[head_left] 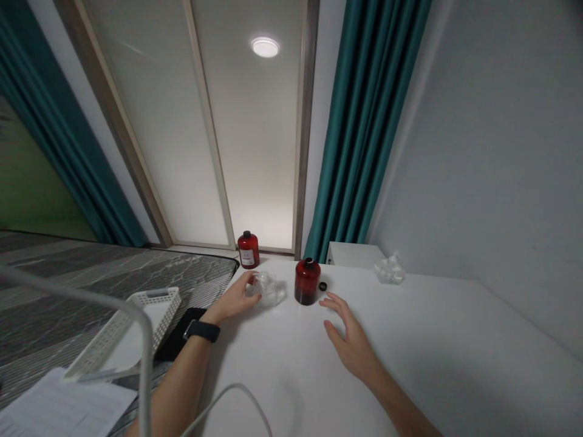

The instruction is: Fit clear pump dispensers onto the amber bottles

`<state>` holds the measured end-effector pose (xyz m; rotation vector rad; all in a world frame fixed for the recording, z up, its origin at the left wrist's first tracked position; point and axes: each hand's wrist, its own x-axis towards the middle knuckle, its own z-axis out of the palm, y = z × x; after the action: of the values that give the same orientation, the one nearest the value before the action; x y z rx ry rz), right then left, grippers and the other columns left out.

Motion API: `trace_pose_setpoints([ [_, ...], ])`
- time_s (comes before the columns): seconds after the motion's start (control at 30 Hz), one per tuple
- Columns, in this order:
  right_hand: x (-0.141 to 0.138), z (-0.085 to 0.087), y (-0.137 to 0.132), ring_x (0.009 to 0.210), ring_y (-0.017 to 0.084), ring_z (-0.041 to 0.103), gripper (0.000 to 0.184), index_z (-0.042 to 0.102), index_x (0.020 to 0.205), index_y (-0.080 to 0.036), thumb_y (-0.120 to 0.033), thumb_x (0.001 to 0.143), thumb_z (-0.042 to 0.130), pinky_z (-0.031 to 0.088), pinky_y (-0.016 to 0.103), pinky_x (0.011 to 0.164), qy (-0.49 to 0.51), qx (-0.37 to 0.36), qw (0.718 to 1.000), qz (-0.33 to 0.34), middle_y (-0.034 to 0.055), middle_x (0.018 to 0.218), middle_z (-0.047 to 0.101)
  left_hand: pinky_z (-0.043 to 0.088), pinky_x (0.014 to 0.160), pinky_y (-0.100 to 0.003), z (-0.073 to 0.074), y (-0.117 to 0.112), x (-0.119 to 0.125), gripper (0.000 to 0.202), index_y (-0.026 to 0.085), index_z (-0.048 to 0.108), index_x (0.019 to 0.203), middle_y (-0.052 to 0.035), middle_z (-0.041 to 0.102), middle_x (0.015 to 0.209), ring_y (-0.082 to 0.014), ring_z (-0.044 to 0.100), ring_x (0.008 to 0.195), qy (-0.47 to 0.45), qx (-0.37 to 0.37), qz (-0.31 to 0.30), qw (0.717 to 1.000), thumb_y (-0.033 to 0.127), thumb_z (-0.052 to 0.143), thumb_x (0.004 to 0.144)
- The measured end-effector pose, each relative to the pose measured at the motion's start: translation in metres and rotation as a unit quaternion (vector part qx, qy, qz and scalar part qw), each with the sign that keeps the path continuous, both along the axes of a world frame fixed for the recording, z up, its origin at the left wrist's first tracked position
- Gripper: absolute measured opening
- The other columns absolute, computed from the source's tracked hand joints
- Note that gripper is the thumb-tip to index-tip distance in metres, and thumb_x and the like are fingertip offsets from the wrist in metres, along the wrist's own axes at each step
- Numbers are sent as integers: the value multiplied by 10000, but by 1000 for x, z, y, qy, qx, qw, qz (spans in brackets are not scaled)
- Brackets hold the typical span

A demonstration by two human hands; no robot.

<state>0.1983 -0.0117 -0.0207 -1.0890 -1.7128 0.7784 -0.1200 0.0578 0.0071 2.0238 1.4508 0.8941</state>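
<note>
My left hand, with a black watch on its wrist, is wrapped round a small clear container that rests on the white table. Just right of it stands a red bottle with its neck uncovered, and a small black cap lies beside that bottle. My right hand hovers open over the table, fingers spread, a short way in front of the red bottle and touching nothing. A second red bottle, capped in black and labelled, stands farther back by the window frame.
A crumpled clear plastic wrap lies at the table's far right, near a white box. At the left are a white perforated basket, a black flat object and papers. Teal curtains hang behind.
</note>
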Motion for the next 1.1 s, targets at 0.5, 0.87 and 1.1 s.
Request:
trace_pose_setpoints([
  [0.5, 4, -8, 5, 1306, 251, 523, 526, 396, 1407, -271, -265, 892, 504, 327, 513, 1149, 3, -34, 999, -16, 85, 1314, 622, 462, 947, -479, 19, -6, -3, 559, 194, 384, 1409, -149, 585, 1302, -305, 581, 1168, -56, 118, 79, 988, 463, 464, 926],
  [0.87, 9, -7, 11, 1185, 244, 608, 443, 559, 1294, -242, -215, 853, 531, 435, 461, 1081, -4, 16, 999, -52, 79, 1213, 674, 446, 929, -442, 14, -59, 101, 413, 184, 482, 1298, -133, 593, 1175, -289, 556, 1084, 105, 370, -31, 923, 168, 516, 886],
  [1.1, 11, -9, 15, 1134, 237, 629, 412, 584, 1254, -236, -178, 852, 516, 482, 442, 1039, -35, 58, 996, -59, 73, 1161, 681, 485, 989, -463, -13, -52, 121, 450, 155, 463, 1327, -153, 548, 1248, -287, 548, 1154, 58, 260, -37, 963, 149, 500, 878],
])
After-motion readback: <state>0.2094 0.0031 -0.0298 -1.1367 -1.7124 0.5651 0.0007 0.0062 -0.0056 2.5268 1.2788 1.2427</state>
